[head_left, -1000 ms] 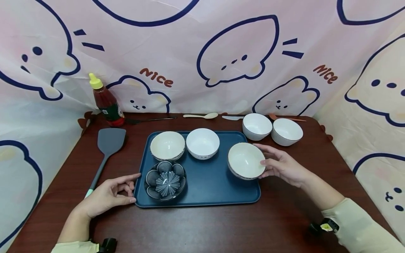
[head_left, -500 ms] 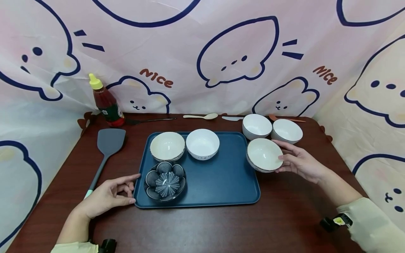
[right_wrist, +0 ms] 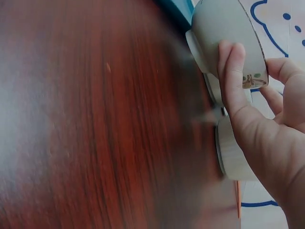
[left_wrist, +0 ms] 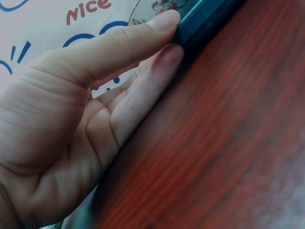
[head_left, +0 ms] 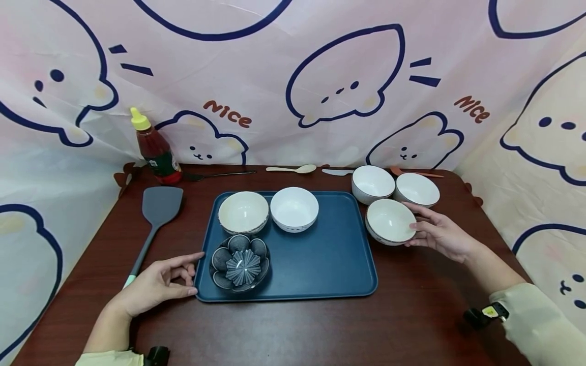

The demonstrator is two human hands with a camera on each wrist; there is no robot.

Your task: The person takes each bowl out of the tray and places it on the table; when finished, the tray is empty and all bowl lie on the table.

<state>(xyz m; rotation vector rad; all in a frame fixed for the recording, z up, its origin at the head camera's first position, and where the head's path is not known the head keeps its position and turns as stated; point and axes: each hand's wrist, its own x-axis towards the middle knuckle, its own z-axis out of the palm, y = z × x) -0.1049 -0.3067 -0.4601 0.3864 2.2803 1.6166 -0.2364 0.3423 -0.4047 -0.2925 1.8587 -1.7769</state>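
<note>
1. Floral-trimmed cream bowl (head_left: 390, 222) is standing clear of the blue tray (head_left: 329, 256), just past its right edge; I cannot tell whether it is touching the bench (head_left: 293, 333).
2. Right hand (head_left: 441, 238): fingers are gripping that bowl's side, so release is seemingly remaining.
3. Left hand (head_left: 157, 284): extended thumb and forefinger are touching the tray's left rim, apart.
4. Second cream bowl (head_left: 243, 211), white bowl (head_left: 294, 207) and dark petal-patterned bowl (head_left: 240, 267) are resting on the tray.
</note>
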